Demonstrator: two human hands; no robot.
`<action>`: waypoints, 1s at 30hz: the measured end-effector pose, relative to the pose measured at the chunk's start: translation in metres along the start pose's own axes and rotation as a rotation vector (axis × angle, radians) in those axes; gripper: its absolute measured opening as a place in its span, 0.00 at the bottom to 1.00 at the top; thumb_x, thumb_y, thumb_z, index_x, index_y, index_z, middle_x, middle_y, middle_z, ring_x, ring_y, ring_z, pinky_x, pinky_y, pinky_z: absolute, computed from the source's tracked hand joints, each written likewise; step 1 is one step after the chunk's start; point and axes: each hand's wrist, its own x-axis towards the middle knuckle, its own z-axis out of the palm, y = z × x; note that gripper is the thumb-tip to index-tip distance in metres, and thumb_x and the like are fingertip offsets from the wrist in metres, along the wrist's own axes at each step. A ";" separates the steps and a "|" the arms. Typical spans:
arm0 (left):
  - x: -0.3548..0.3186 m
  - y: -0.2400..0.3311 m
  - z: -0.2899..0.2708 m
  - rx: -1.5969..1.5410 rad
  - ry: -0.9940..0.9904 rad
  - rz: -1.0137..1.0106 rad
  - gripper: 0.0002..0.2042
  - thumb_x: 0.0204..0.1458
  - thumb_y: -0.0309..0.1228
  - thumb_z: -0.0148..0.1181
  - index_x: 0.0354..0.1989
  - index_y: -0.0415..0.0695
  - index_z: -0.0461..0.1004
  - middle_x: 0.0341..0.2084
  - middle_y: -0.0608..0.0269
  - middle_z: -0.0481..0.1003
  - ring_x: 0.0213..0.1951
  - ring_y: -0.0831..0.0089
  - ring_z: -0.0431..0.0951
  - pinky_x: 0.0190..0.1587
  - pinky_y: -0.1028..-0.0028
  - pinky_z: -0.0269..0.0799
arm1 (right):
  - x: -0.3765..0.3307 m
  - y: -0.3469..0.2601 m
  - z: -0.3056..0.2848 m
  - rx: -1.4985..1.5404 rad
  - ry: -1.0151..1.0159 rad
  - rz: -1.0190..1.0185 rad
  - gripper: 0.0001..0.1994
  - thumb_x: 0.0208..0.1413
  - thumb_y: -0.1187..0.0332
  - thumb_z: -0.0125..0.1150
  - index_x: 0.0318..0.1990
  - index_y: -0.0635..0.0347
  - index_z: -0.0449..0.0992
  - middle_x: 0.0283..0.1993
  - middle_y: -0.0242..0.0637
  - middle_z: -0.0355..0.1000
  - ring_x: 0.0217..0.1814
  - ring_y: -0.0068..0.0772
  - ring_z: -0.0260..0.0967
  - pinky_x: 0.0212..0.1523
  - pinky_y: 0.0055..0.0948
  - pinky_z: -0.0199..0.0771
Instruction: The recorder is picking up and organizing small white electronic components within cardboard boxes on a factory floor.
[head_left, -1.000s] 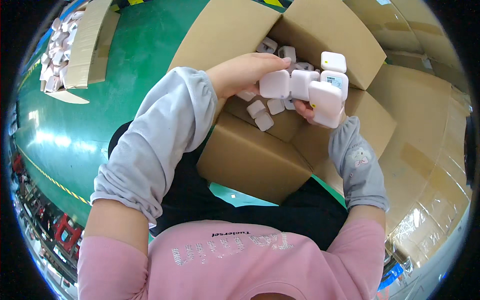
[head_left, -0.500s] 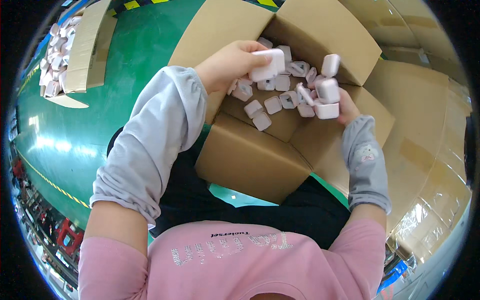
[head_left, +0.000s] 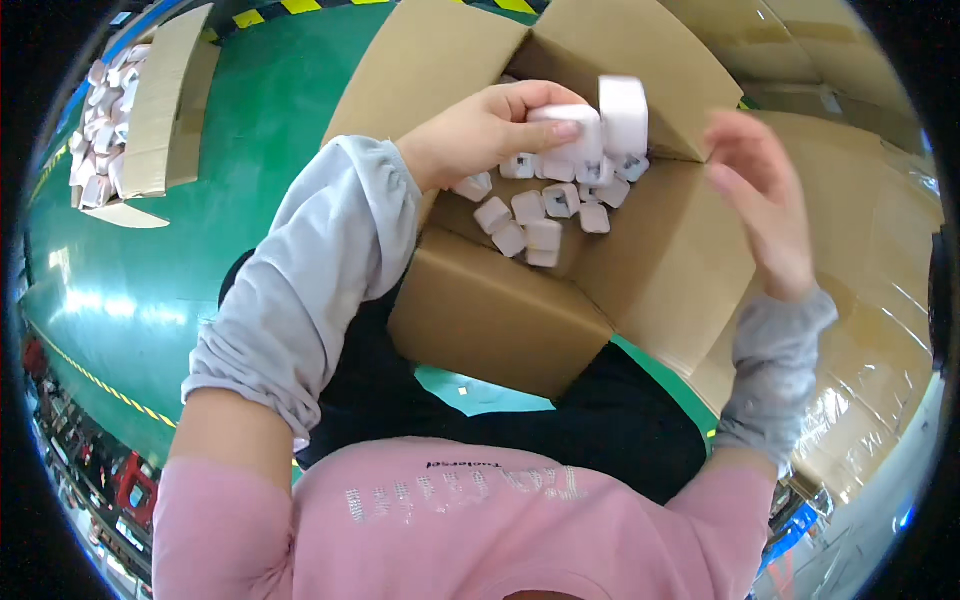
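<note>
My left hand [head_left: 505, 130] is closed round a small pale pink box [head_left: 572, 140] with rounded corners, above the open cardboard carton [head_left: 500, 310]. Against its right side appears another pale pink piece [head_left: 623, 115], upright; whether it is joined to the held box or separate, I cannot tell. My right hand [head_left: 758, 195], slightly blurred, is over the carton's right flap with bent fingers apart and nothing in them. Down in the carton lie several loose pale pink boxes [head_left: 528, 207], some showing a dark spot inside. My left hand hides part of the pile.
At the far left, a second carton [head_left: 188, 110] is heaped with similar pale pieces [head_left: 105, 125] on the green floor [head_left: 270, 100]. Large taped cardboard [head_left: 850, 230] stands along the right. My legs [head_left: 400, 400] are close to the carton's near side.
My right hand has let go of several pale pink boxes and moved right, away from the carton's middle. Another box now lies near the carton's front. My left hand has shifted slightly right.
</note>
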 end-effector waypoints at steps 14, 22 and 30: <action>0.020 0.007 -0.006 -0.050 0.123 0.015 0.22 0.55 0.38 0.51 0.56 0.43 0.60 0.46 0.58 0.68 0.49 0.70 0.67 0.53 0.71 0.62 | -0.072 0.002 -0.010 -1.071 0.561 -0.421 0.16 0.38 0.68 0.68 0.37 0.58 0.72 0.40 0.41 0.70 0.39 0.37 0.70 0.38 0.33 0.71; 0.034 0.020 -0.046 -0.653 0.343 0.099 0.19 0.56 0.39 0.48 0.51 0.39 0.63 0.45 0.55 0.69 0.46 0.65 0.70 0.49 0.68 0.66 | -0.338 -0.008 -0.318 -1.642 1.831 0.737 0.38 0.43 0.36 0.55 0.41 0.70 0.72 0.44 0.51 0.70 0.45 0.49 0.69 0.46 0.42 0.70; 0.036 0.016 -0.050 -0.617 0.440 0.073 0.18 0.55 0.39 0.48 0.49 0.39 0.65 0.42 0.56 0.71 0.43 0.66 0.71 0.47 0.69 0.66 | -0.069 0.026 -0.081 -1.113 0.846 -0.194 0.17 0.50 0.65 0.58 0.47 0.62 0.70 0.42 0.43 0.71 0.45 0.36 0.69 0.44 0.31 0.69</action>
